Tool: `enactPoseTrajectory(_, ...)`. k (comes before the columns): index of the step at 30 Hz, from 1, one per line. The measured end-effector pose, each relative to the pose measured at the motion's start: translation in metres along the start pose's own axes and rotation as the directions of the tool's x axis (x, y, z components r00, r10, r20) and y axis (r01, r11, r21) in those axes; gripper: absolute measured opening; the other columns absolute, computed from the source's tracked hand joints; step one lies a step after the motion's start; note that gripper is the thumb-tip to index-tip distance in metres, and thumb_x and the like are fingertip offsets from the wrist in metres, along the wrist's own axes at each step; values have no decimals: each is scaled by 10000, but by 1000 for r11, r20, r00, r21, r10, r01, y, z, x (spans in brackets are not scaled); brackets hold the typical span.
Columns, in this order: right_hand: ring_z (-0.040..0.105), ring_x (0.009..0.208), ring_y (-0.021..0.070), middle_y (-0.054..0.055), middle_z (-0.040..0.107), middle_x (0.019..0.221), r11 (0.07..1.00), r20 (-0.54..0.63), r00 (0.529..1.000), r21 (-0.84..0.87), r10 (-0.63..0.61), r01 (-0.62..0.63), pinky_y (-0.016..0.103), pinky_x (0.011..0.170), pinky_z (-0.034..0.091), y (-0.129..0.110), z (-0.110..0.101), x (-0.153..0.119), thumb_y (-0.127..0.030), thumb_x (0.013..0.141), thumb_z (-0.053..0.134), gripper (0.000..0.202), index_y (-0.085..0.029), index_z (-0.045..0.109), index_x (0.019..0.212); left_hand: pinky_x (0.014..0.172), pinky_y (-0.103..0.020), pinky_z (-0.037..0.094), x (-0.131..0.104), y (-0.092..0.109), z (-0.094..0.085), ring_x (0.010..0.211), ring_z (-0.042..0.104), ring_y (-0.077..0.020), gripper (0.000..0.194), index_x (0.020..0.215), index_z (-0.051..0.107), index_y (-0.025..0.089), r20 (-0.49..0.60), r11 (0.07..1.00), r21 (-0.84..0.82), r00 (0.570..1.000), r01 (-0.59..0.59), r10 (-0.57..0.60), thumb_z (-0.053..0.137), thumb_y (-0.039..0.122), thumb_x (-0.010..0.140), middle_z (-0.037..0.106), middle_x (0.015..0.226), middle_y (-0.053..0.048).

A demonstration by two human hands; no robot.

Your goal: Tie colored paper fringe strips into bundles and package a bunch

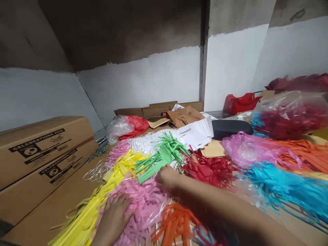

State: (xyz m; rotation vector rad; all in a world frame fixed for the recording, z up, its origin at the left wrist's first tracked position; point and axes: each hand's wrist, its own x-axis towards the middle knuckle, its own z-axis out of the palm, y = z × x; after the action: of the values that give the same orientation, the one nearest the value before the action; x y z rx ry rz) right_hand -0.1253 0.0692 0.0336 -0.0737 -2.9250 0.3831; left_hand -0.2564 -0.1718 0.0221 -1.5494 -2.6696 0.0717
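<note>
My left hand [114, 217] lies with fingers apart on the near edge of the pink tassels [143, 201], beside the yellow tassels [87, 208]. Its fingers hold nothing. At the centre my right hand [167, 177] has curled fingers at the lower edge of the green tassels [164, 155]; what is between its fingers, if anything, is hidden. White strands [146, 141] lie behind the green ones. Red tassels [210, 169] are to the right of this hand, and orange tassels [175, 222] lie nearer, below my right forearm.
Stacked cardboard boxes [51, 150] stand at the left. Blue tassels [287, 191], a pink plastic bag [248, 150] and orange strips [304, 153] lie at the right. Behind are white packets [196, 133], a black case [230, 127] and a clear bag of dark red material [292, 118].
</note>
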Motion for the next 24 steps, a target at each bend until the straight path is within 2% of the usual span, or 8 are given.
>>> enactPoseTrajectory(2,647,871,239,79,751,829,997,-69,997,66,43,-39,367,856,397,8,1,-3,-222,807,681,86,-188,730,746,1165,-602,234,-6,-6,1,1314,525,-319,374,1180,718,270,-28,1000,-13,1000,5,-5,483,361,903,688,1293,-77)
enactPoseTrajectory(4,656,911,226,70,759,884,987,-138,987,153,79,-57,343,873,410,12,-1,-9,-215,843,646,112,-197,746,796,1140,-606,266,-10,-5,0,1274,546,-326,348,1108,748,291,-165,1000,-20,986,11,-14,483,381,901,709,1253,-63)
enactPoseTrajectory(8,682,930,200,56,762,984,939,-258,956,341,140,-46,292,864,469,7,-7,-19,-179,877,609,155,-201,760,905,1010,-594,386,-7,25,-11,1149,578,-368,316,997,776,262,-577,995,-102,815,-6,-54,520,388,863,707,1216,-115)
enactPoseTrajectory(9,689,915,192,55,762,983,923,-281,947,384,155,-37,278,845,486,4,-8,-20,-165,880,605,162,-196,759,915,998,-574,399,-2,35,-14,1125,591,-358,323,1013,769,249,-590,988,-149,805,-40,-56,511,381,871,714,1192,-122)
enactPoseTrajectory(13,697,934,177,56,755,1000,864,-357,909,503,214,-6,254,840,513,-7,-14,-23,-148,914,572,188,-175,756,939,968,-496,461,21,69,-15,1064,661,-304,398,1197,684,216,-470,942,-297,883,-156,-2,554,377,857,746,1141,-96)
enactPoseTrajectory(18,700,812,168,18,756,899,840,-349,903,543,252,-24,250,750,523,-5,-22,-44,-237,879,667,125,-199,759,955,905,-482,507,31,65,-7,991,696,-297,361,1043,740,224,-410,895,-426,910,-134,-59,468,261,809,768,1065,-94)
enactPoseTrajectory(22,626,1037,244,112,711,1076,854,-420,826,502,377,-135,367,923,446,-12,-23,-59,-292,918,612,211,-169,729,1043,948,-512,489,23,65,-11,1021,670,-327,395,1027,737,205,-391,819,-568,901,-76,-188,473,364,781,752,1055,-114)
enactPoseTrajectory(24,624,994,232,91,722,991,864,-387,852,485,353,-138,343,920,423,-22,-19,-58,-312,908,633,175,-178,745,911,958,-512,491,21,68,-15,1034,665,-330,405,1011,726,201,-360,754,-656,890,-29,-279,490,404,752,744,1064,-114)
